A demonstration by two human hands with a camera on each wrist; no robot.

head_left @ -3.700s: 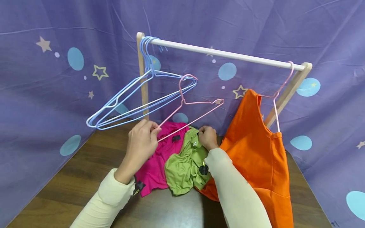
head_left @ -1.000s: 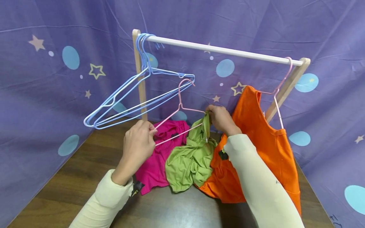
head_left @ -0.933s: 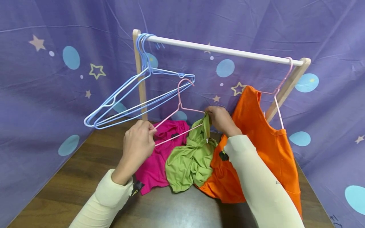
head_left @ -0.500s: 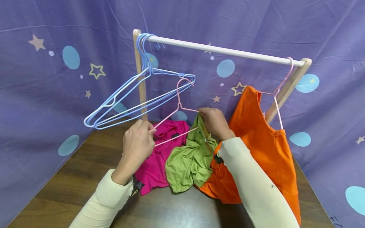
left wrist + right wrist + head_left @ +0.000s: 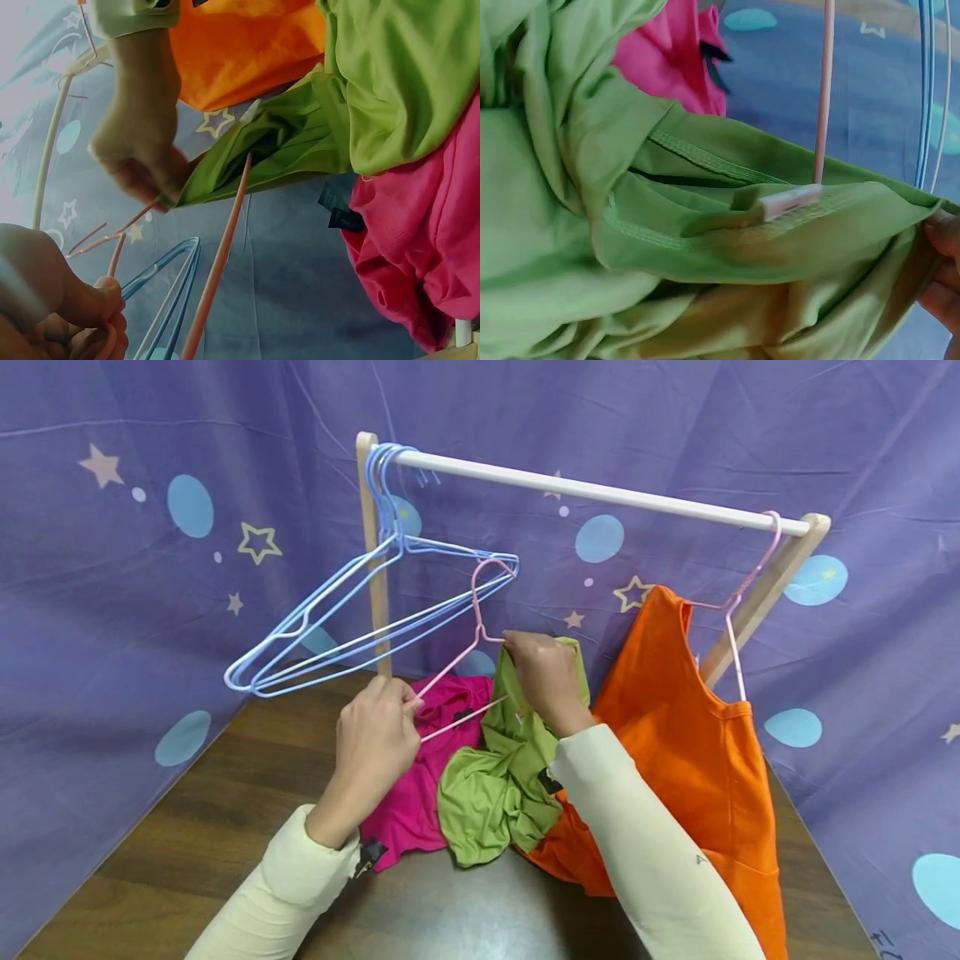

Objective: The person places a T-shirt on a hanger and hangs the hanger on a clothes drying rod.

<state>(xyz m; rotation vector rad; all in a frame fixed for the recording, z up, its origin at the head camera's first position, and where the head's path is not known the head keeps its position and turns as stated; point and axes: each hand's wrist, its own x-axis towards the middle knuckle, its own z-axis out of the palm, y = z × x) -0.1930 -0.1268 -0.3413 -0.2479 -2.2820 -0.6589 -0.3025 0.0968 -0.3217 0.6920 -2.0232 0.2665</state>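
My left hand point(image 5: 377, 735) grips a thin pink hanger point(image 5: 477, 610) near its left end, with the hook pointing up. On the other side, my right hand point(image 5: 547, 681) pinches the opening edge of a crumpled green garment point(image 5: 487, 802) at the hanger's right shoulder, close to the hook. The hanger's right end is hidden inside the cloth. In the right wrist view, the pink lower bar point(image 5: 826, 90) runs into the opening of the green garment point(image 5: 705, 255), beside a small white tag point(image 5: 787, 202).
Several blue and white hangers point(image 5: 394, 537) hang at the left of a rack's white rod point(image 5: 600, 492). An orange garment point(image 5: 675, 735) hangs from a pink hanger point(image 5: 759, 568) at the right. A magenta garment point(image 5: 408, 818) lies on the wooden table point(image 5: 187, 852), left of the green one.
My right hand has lifted the green garment's edge from the table onto the hanger's right end, then moved left along the shoulder toward the hook. My left hand keeps its grip.
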